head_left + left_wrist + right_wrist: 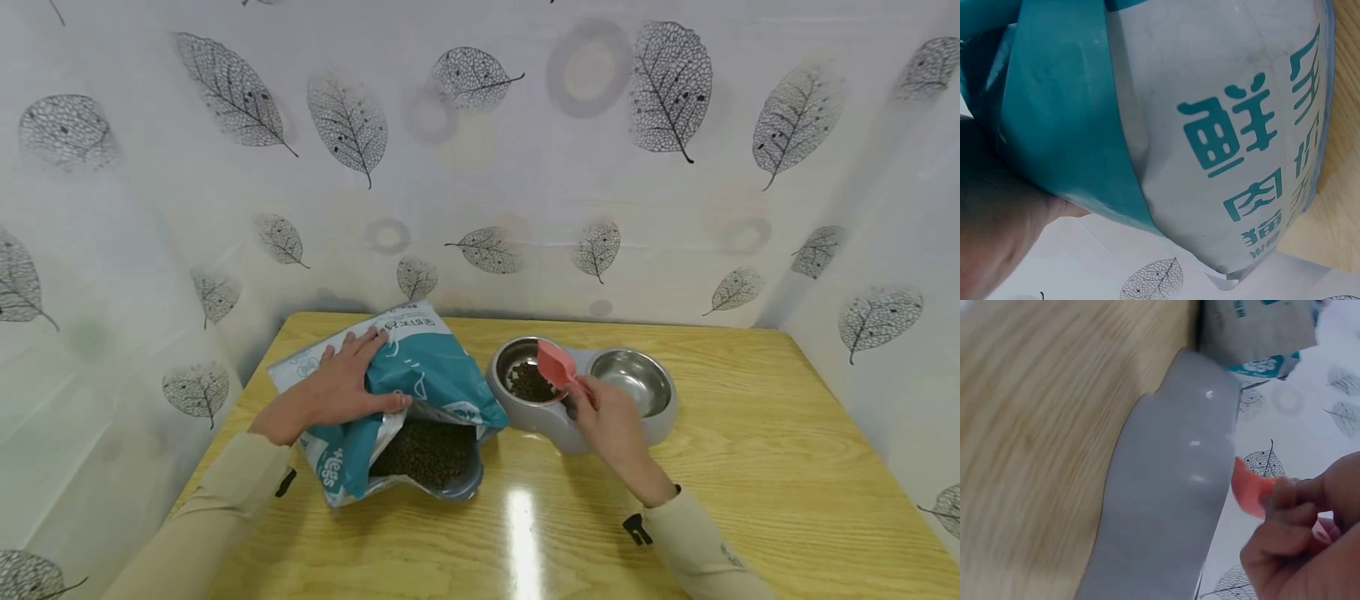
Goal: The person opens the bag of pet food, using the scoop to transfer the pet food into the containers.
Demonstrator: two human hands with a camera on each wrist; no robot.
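My right hand (611, 421) grips the handle of a small pink scoop (556, 364), its blade tilted over the left bowl of a grey double pet bowl (551, 423). Brown kibble (529, 382) lies in that left bowl; the right bowl (633, 379) shows bare metal. My left hand (337, 387) rests with spread fingers on a teal and white pet food bag (431, 362). The bag lies on its side, its mouth toward me with kibble (427, 452) inside. In the right wrist view, curled fingers (1282, 540) hold the scoop above the bowl's grey side.
The wooden table (757, 433) carries the bag at left and the double bowl right beside it. A white curtain with leaf prints (487, 167) stands behind the table and along both sides.
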